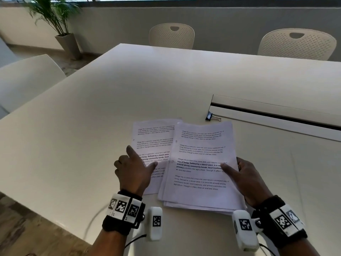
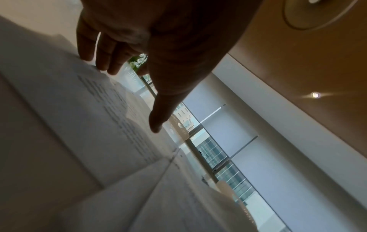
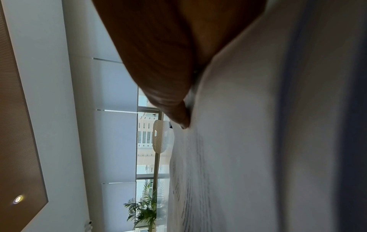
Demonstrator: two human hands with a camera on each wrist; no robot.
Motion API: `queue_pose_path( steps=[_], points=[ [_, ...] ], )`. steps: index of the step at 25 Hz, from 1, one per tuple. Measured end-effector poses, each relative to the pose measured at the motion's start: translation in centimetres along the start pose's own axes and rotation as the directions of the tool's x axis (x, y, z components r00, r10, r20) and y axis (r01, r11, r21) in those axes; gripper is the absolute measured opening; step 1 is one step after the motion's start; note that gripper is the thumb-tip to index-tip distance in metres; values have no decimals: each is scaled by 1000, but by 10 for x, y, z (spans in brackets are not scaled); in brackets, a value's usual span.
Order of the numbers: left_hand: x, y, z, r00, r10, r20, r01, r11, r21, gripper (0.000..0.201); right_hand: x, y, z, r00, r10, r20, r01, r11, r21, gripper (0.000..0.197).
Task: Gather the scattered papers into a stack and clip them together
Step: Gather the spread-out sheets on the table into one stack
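A printed sheet (image 1: pixel 153 137) lies on the white table (image 1: pixel 92 117), its right side tucked under a stack of printed papers (image 1: pixel 201 174). My left hand (image 1: pixel 136 167) lies on that sheet's left part. In the left wrist view the fingertips (image 2: pixel 103 62) touch the sheet (image 2: pixel 79 117) at its edge and the thumb reaches over it. My right hand (image 1: pixel 245 176) pinches the stack's right edge, thumb on top and fingers at the edge. The thumb (image 3: pixel 178 109) presses the paper (image 3: pixel 248 157) in the right wrist view. A black binder clip (image 1: pixel 212 116) lies just beyond the papers, untouched.
A cable slot with a raised lid (image 1: pixel 276 111) runs across the table to the right of the clip. Two perforated chairs (image 1: pixel 171 36) (image 1: pixel 295 44) stand at the far side, and a white chair (image 1: pixel 27 76) and a potted plant (image 1: pixel 60 24) to the left.
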State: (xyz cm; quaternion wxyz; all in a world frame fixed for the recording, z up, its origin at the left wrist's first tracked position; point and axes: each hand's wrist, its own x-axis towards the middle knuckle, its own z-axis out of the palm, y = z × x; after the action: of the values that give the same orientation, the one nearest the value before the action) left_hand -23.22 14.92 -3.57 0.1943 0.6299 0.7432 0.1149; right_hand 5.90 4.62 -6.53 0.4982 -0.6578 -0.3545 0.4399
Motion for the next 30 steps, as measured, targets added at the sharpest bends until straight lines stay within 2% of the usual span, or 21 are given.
queue_pose_path(
  steps=[2,7,9,12,16,18,21,22,26,27,28,29,30],
  points=[
    [1,2,3,1000,2,-12,-1,995,98,116,0,0,1,1000,4,1,-4,1000,25,12],
    [11,1,7,999,-31,-16,33,996,87,110,1,0,1,1000,17,-5,-16,997,73,9],
    [17,-5,8,1000,-20,-12,20,1000,-16,97,2,1,0,1000,24,-2,-23,996,83,8],
    [27,-16,2,999,-18,-48,4,959,-284,68,3,3,-1,1000,26,-6,-25,997,73,9],
    [39,-32,-18,991,2,-133,-58,905,-421,24,3,1,1,999,47,7,-47,992,120,10],
    [42,-39,-32,974,15,-228,-120,882,-456,24,2,1,1,998,54,21,-56,988,147,10],
    [46,-49,-63,925,-9,-379,-189,856,-481,35,2,1,0,998,58,17,-60,983,172,10],
    [49,-54,-73,924,-47,-379,-172,834,-524,41,2,1,1,998,61,18,-63,982,175,10],
    [67,-77,-85,931,-182,-315,-138,624,-769,56,4,3,1,998,57,-5,-55,986,158,6],
    [59,-66,-86,936,-171,-307,-156,580,-799,48,4,4,1,999,54,-7,-52,987,152,6],
    [51,-52,-84,956,-133,-260,-143,562,-815,32,4,4,1,999,51,-8,-49,988,144,7],
    [45,-40,-76,978,-39,-204,-145,574,-806,16,3,3,1,999,40,-6,-39,990,137,9],
    [38,-28,-65,989,47,-139,-138,612,-778,10,3,2,2,999,37,-7,-36,991,132,12]
  ],
)
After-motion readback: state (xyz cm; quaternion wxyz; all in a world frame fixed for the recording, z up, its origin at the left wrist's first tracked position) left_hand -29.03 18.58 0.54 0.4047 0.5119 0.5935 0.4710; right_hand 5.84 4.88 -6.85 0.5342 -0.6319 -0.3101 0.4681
